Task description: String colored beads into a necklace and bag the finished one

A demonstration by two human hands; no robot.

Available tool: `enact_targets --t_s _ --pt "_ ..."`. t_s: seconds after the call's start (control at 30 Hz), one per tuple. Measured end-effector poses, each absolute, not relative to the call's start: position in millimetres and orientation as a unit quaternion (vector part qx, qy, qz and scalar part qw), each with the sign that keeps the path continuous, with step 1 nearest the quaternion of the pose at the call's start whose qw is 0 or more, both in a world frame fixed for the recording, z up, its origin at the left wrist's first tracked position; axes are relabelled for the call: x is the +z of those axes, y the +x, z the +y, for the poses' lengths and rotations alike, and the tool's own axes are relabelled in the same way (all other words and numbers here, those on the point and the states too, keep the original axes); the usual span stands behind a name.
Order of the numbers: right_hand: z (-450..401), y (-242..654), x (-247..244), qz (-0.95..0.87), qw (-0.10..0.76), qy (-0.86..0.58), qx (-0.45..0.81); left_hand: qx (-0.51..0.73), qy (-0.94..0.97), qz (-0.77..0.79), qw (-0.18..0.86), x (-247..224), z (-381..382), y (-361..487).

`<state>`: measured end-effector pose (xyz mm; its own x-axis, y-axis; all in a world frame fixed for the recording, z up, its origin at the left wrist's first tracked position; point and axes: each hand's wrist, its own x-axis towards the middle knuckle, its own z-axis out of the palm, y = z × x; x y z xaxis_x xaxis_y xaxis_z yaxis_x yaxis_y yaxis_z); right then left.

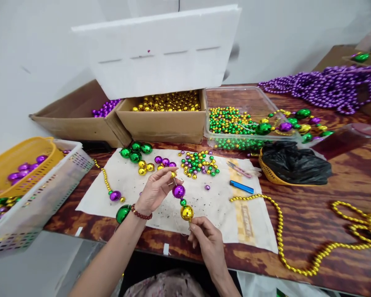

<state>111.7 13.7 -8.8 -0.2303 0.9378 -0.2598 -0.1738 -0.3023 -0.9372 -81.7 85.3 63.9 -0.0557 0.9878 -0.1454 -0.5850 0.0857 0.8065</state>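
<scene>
My left hand (157,189) pinches a small gold bead (173,175) at the upper end of a short string. Below it on the string hang a large purple bead (178,191), a small green bead (183,202) and a large gold bead (186,213). Just under that gold bead, my right hand (206,239) has thumb and forefinger closed on the string's lower end. The string is held above a white cloth (160,222). Near my left wrist lies a big green bead (123,214). Small mixed beads (199,163) are heaped beyond my hands.
A blue cutter (241,187) and thread snips (239,169) lie on the cloth's right. A gold bead chain (280,231) runs right. Behind stand a cardboard box (160,126) of gold beads and a clear bin (253,91). Baskets (46,194) stand left, a black bag (293,163) right.
</scene>
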Motion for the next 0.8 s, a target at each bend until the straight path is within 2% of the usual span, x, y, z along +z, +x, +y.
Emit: enact_targets --t_s 0.13,0.27,0.43,0.57,0.67,0.8 --pt "18 104 -6 -0.373 0.466 -0.455 0.661 0.617 0.281 0.405 0.614 59 83 -77" --pt "20 91 -7 -0.362 0.498 -0.439 0.654 0.623 0.230 0.393 0.636 51 79 -58" --pt "30 100 -9 -0.434 0.435 -0.416 0.671 0.614 0.253 0.441 0.604 49 81 -35" --pt "58 129 2 -0.463 0.480 -0.456 0.589 0.458 0.458 0.478 0.594 52 79 -22" --pt "74 141 9 -0.451 0.512 -0.433 0.589 0.343 0.630 0.494 0.491 52 74 -11" --pt "80 150 11 -0.400 0.556 -0.426 0.591 0.290 0.706 0.486 0.426 48 72 -2"
